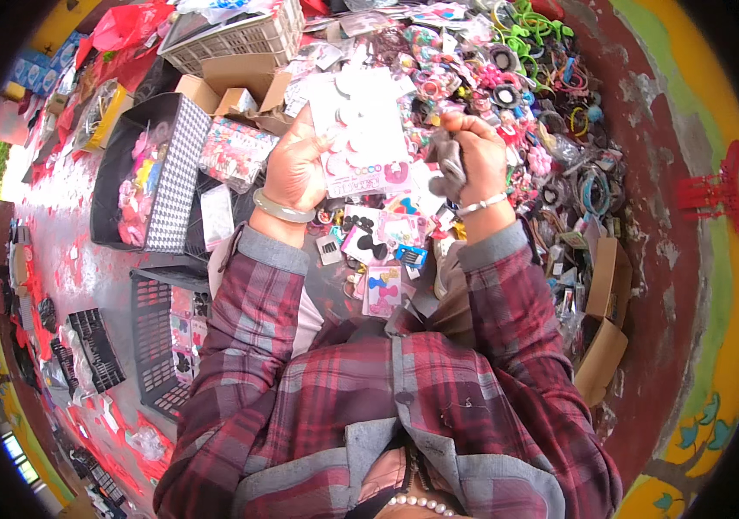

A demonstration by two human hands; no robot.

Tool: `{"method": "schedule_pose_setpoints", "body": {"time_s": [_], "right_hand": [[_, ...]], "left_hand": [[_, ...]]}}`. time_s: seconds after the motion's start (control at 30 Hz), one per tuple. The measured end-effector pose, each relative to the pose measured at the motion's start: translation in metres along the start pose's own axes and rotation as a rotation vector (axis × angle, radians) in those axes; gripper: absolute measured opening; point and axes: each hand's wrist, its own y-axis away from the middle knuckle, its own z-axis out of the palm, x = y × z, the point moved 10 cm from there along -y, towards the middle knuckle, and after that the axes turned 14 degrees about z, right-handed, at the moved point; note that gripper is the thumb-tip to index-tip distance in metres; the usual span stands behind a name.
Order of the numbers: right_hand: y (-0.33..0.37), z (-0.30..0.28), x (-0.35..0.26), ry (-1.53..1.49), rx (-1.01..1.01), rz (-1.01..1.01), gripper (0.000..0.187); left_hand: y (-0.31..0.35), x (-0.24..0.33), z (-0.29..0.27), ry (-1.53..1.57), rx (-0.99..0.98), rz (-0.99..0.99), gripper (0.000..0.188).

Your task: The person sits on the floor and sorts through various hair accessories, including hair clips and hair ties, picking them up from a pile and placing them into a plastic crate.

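My left hand (292, 169) has its fingers closed on the edge of a white display card (378, 99) with pale pink round pieces on it and a pink printed lower strip. Beside it, my right hand (482, 160) is closed round a crumpled grey cloth (448, 169), which hangs toward the card. Whether the cloth is a rag or a glove I cannot tell. Below the card, in front of my lap, lie small packs of hair accessories, among them a black bow (371, 247), a blue pack (410, 256) and a card of coloured bows (383, 290).
A large heap of hair ties and headbands (517, 95) spreads from far middle to right. At left stand a houndstooth bin (181, 164), an open cardboard box (266, 82), a pale crate (240, 41) and a dark plastic basket (155, 337). Cardboard (605, 346) lies near right.
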Motion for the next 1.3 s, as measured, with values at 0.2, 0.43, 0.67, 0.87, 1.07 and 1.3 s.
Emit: {"method": "schedule_pose_setpoints", "body": {"time_s": [0.2,0.43,0.67,0.87,1.07,1.3], "right_hand": [[0.019,0.053,0.015,0.355,-0.257,0.106,0.019],[0.008,0.047,0.028,0.196,-0.274,0.138,0.014],[0.017,0.046,0.008,0.037,-0.285,0.082,0.013],[0.043,0.064,-0.032,0.357,-0.404,-0.269,0.006],[0.048,0.060,-0.006,0.710,-0.455,-0.065,0.011],[0.045,0.064,-0.011,0.597,-0.478,-0.129,0.014]], "left_hand": [[0.000,0.013,0.001,-0.038,-0.064,0.036,0.050],[0.006,0.000,0.004,-0.181,-0.098,-0.048,0.048],[0.009,-0.008,-0.036,-0.379,0.061,-0.127,0.021],[0.013,0.002,-0.017,-0.361,-0.094,-0.080,0.020],[0.008,0.018,-0.017,-0.416,-0.077,0.101,0.024],[0.007,0.014,-0.005,-0.106,-0.175,-0.031,0.022]]}}
